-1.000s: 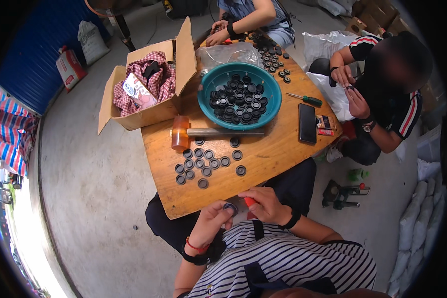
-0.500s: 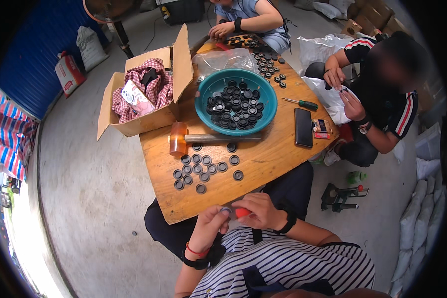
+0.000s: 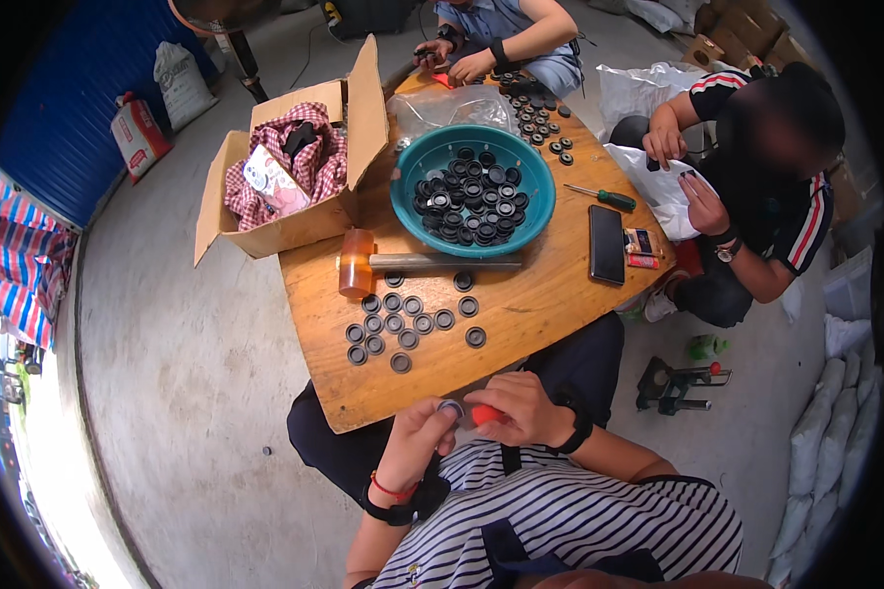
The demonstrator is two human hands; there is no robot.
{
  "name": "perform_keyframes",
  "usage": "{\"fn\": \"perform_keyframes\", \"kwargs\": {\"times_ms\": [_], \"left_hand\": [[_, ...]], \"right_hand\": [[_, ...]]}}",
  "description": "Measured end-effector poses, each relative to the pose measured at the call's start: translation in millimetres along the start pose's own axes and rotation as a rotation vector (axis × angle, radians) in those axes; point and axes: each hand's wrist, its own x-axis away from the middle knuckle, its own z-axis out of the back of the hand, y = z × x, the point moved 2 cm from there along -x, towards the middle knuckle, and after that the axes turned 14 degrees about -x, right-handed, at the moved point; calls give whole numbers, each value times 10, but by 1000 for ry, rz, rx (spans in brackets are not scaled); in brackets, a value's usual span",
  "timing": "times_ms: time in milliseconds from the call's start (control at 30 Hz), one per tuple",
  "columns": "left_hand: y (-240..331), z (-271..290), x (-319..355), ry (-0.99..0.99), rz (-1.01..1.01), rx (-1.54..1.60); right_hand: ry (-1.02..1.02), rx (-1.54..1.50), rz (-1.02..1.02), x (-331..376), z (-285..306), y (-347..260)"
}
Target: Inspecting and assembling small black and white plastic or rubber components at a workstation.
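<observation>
While a teal basin (image 3: 534, 181) of dark round pieces (image 3: 476, 191) is stood on the wooden table (image 3: 540, 304), a single small disc (image 3: 450, 405) is held well to the near side of that basin, in front of the wearer's body. It is pinched in the left hand (image 3: 420, 432), whose thumb and fingers are closed on it; the disc is gripped at the very fingertips, with its rim left exposed toward the right hand (image 3: 523, 409). By that right hand, also on the basin's near side, a red object (image 3: 486, 414) is clasped in curled fingers, its rounded end turned toward the disc and just beside it. Whether the two are touching cannot be told. Between the basin and the hands, loose discs (image 3: 394, 323) are spread out singly. Just before the basin a mallet (image 3: 357, 263) is laid, and to the basin's right a screwdriver (image 3: 614, 200) and a phone (image 3: 607, 245) are placed.
</observation>
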Motion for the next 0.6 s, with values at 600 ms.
{"fn": "perform_keyframes", "kwargs": {"times_ms": [600], "left_hand": [[2, 19, 8, 33, 35, 37]], "right_hand": [[-9, 30, -21, 15, -53, 23]]}}
